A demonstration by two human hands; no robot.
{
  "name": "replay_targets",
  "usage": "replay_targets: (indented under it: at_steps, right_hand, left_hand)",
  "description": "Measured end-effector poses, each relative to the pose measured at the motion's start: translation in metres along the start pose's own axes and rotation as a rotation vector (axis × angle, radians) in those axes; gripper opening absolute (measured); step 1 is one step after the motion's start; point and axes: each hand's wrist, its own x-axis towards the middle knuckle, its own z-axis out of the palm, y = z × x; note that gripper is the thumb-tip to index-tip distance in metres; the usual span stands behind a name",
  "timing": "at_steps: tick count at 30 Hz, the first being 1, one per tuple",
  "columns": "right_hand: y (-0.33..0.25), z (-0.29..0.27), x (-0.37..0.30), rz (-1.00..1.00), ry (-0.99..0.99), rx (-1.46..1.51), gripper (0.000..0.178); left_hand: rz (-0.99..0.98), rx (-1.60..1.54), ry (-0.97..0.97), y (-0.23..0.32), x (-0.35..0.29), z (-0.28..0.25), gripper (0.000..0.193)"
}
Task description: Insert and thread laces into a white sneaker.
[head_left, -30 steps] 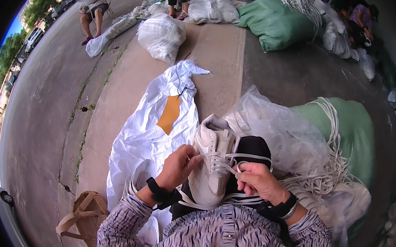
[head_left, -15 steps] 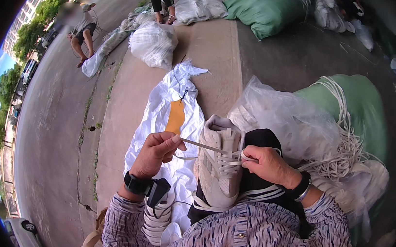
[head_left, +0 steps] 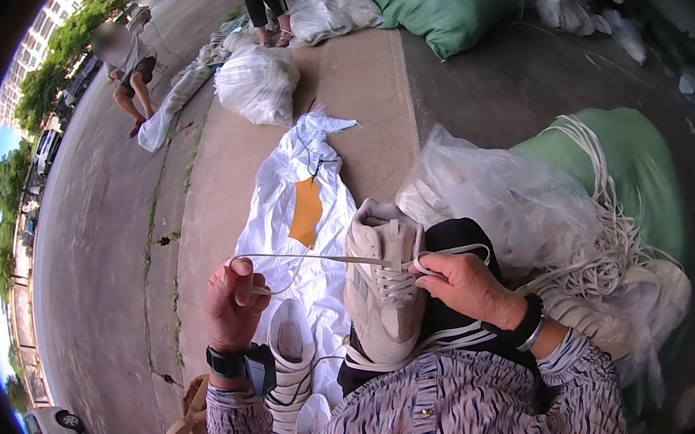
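Note:
A beige sneaker (head_left: 366, 292) rests on my lap, toe toward me, its upper eyelets laced part of the way. My left hand (head_left: 234, 307) is out to the left, fingers closed on one end of a flat pale shoelace (head_left: 300, 257). That lace runs nearly straight from the shoe to my fingers, with its loose end looping below. Beside the shoe's right side, my right hand (head_left: 470, 287) pinches the lace near the eyelets, and a loop of it curves up over the dark cloth (head_left: 458, 236).
A white crinkled sack (head_left: 267, 208) with an orange tag (head_left: 306, 212) lies ahead. Stacked pale shoes (head_left: 290, 343) stand near my left wrist. To the right are a clear plastic bag (head_left: 488, 190), a bundle of laces (head_left: 608, 264) and a green sack (head_left: 645, 165). Two people sit farther off.
My left hand has moved left and slightly down, drawing out a longer stretch of lace from the shoe. My right hand stays by the eyelets, and a lace loop now shows above it.

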Motion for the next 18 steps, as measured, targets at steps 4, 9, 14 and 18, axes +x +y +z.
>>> replay_targets:
  at_steps: [4,9,14,18]
  right_hand:
    - [0.001,0.011,0.01,-0.249,0.217,-0.366,0.014]
    - [-0.002,-0.002,0.012,-0.332,-0.016,-0.525,0.015]
    - [0.002,-0.001,0.014,-0.079,-0.096,-0.042,0.011]
    - [0.004,-0.023,0.005,0.162,0.021,0.545,0.013]
  left_hand:
    - [0.028,-0.031,0.014,-0.003,-0.003,0.002,0.024]
    - [0.078,-0.057,0.083,0.002,-0.007,0.0,0.025]
    - [0.086,-0.076,0.129,0.001,-0.005,-0.008,0.03]
    - [0.146,-0.208,0.155,0.005,-0.003,-0.016,0.029]
